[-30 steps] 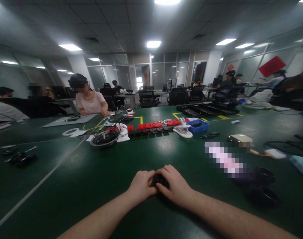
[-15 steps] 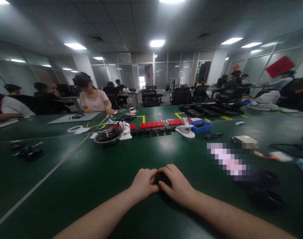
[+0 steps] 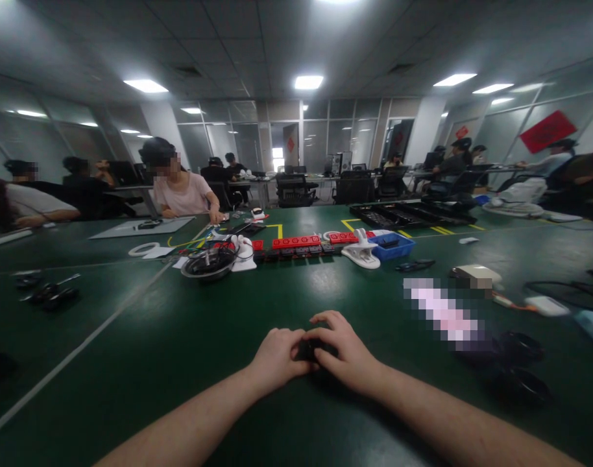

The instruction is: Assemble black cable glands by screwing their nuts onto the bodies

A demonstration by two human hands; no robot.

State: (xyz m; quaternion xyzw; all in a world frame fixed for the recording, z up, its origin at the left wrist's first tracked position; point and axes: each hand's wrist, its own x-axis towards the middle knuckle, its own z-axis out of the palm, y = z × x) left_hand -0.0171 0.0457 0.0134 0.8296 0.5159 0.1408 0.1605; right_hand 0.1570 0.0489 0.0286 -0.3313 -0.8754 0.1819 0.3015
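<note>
A small black rounded object point(image 3: 306, 351) is between my hands, low over the near part of the green table point(image 3: 189, 344). It is mostly covered by fingers, so its exact kind does not show. My left hand point(image 3: 277, 355) grips its left side, thumb below and fingers curled over the top. From the right, my right hand point(image 3: 348, 353) is curved around the same object. Its thumb and a finger touch the object, while another finger is lifted off and bent above it.
Across the table run red and black socket strips point(image 3: 296, 242), between a metal bowl of dark parts point(image 3: 209, 264) and a blue bin point(image 3: 392, 245). A white clip-like stand point(image 3: 361, 251) is beside the bin. Black rings point(image 3: 520, 386) lie at right. A co-worker point(image 3: 184, 188) sits across at left.
The fingers of my right hand have opened a little and lifted from the black object. My left hand keeps its grip. The view has shifted slightly.
</note>
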